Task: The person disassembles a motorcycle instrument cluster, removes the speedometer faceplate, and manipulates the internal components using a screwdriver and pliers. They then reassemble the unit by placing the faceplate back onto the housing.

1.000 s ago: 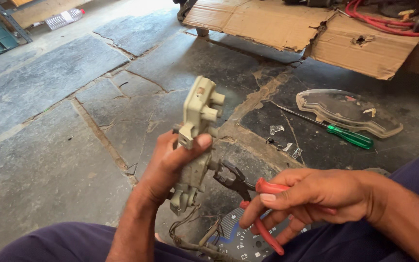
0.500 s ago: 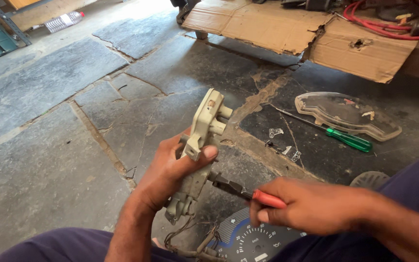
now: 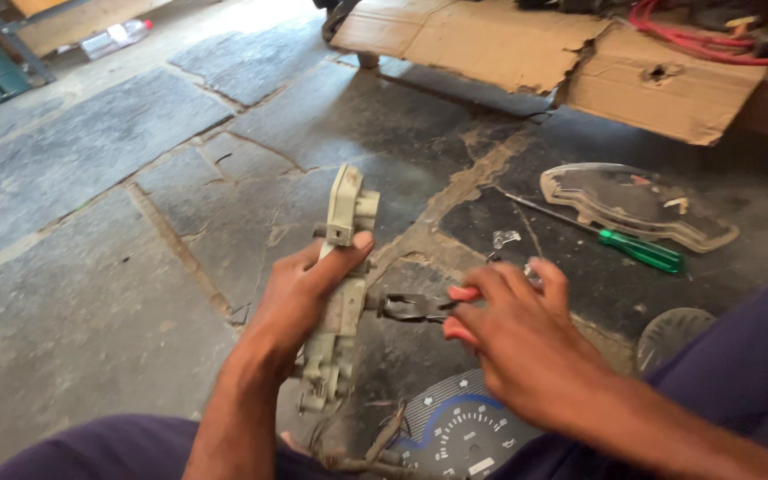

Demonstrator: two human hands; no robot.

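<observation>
- Our left hand (image 3: pixel 300 298) and right hand (image 3: pixel 526 342) are bare: no gloves, rings or watch that we can see.
- Both our forearms are uncovered, with no sleeves in view.
- We wear dark purple-blue trousers (image 3: pixel 740 373); the cloth is plain, covering the knee at near right and the leg along the near left edge.

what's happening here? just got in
A person sits on a cracked stone floor. The left hand holds a beige plastic housing upright, with wires hanging from its lower end. The right hand grips red-handled pliers, whose jaws reach the housing's side. A gauge dial face lies by the knees. A green-handled screwdriver and a clear lens cover lie further out, near torn cardboard.
</observation>
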